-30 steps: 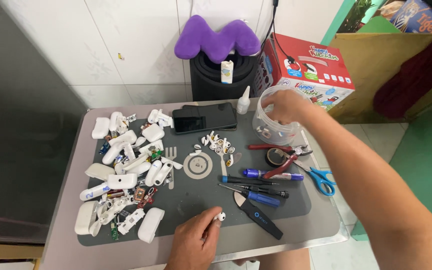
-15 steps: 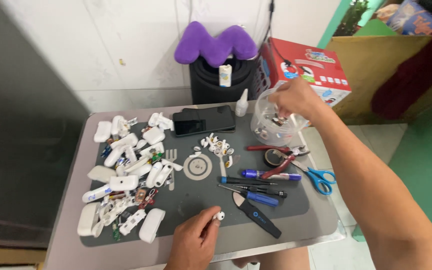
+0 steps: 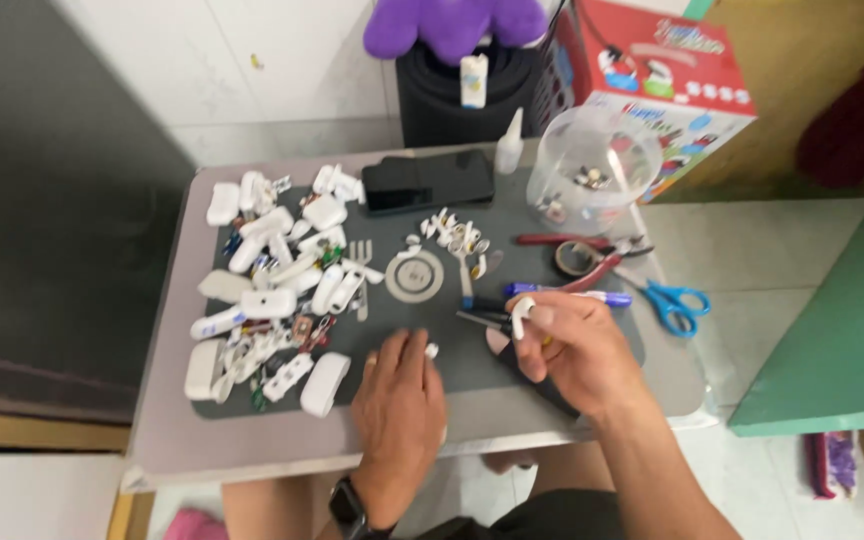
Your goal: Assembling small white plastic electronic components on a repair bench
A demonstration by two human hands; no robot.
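While a white earbud [image 3: 522, 317] is pinched upright by the right hand [image 3: 567, 355], another earbud [image 3: 431, 351] is touched just beside the flat, empty left hand [image 3: 399, 400]

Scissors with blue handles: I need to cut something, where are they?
In the head view, the blue-handled scissors lie at the table's right edge, beside the red pliers.

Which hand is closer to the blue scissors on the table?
The right hand. It is over the tools just left of the blue scissors, holding a small white piece. The left hand rests farther left, near the front edge of the dark mat.
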